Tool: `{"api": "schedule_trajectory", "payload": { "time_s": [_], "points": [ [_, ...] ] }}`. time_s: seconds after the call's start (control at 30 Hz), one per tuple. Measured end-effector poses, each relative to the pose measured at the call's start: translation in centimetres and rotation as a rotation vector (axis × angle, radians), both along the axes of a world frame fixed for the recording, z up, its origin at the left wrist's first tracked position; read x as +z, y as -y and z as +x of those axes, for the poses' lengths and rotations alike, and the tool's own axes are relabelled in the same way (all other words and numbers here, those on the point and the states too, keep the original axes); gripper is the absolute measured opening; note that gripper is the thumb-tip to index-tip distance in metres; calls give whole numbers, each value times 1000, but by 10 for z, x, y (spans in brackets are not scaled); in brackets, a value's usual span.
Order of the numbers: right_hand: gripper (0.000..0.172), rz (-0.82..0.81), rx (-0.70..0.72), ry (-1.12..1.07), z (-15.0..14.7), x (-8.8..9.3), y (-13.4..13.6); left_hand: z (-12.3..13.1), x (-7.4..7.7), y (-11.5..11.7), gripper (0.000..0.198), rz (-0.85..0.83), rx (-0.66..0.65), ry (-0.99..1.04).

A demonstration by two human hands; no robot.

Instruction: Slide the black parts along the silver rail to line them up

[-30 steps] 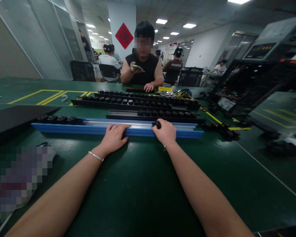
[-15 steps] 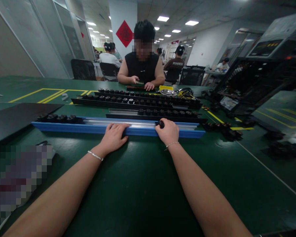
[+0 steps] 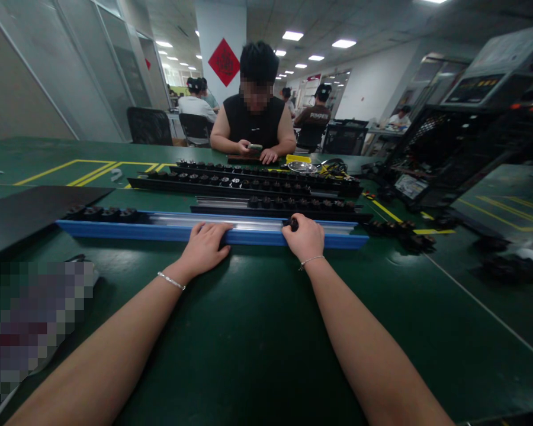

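Observation:
A long blue rail (image 3: 266, 237) with a shiny metal channel lies across the green table. Several black round parts (image 3: 111, 213) sit in its left end. My left hand (image 3: 204, 245) rests on the rail's near edge left of the middle, fingers apart and thumb spread. Toward the right end, my right hand (image 3: 306, 236) grips a small black part (image 3: 292, 223) between thumb and fingers, at the channel. The underside of that part is hidden.
Behind the blue rail lie black rails (image 3: 222, 182) with round parts. Loose black parts (image 3: 420, 241) and a tilted black frame (image 3: 444, 154) stand right. A dark board (image 3: 35, 207) lies left. Across the table, a person (image 3: 255, 118) holds a phone (image 3: 254, 147).
My right hand has shifted slightly right along the rail with the black part. My left hand is where it was. The person opposite has tilted the phone up.

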State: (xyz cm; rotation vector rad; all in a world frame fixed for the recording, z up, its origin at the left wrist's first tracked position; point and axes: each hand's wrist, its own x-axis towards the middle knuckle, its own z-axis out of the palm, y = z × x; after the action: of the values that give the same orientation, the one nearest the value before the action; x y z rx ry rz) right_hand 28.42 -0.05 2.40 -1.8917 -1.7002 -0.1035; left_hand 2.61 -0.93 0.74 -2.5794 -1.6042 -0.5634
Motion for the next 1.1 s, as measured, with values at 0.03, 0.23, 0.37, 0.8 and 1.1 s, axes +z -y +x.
{"api": "schedule_trajectory", "payload": {
  "time_s": [0.03, 0.23, 0.37, 0.8, 1.1],
  "points": [
    [22, 3, -1, -4, 1, 0, 0, 0, 0, 0, 49, 0, 1, -1],
    [21, 28, -6, 1, 5, -1, 1, 0, 0, 1, 48, 3, 10, -18],
    [22, 25, -28, -5, 10, -1, 1, 0, 0, 0, 47, 2, 15, -27],
    [24, 9, -58, 1, 16, -2, 0, -1, -1, 0, 47, 13, 5, -22],
    [24, 9, -29, 31, 25, 2, 4, -1, -2, -1, 48, 8, 5, -19]
  ]
}}
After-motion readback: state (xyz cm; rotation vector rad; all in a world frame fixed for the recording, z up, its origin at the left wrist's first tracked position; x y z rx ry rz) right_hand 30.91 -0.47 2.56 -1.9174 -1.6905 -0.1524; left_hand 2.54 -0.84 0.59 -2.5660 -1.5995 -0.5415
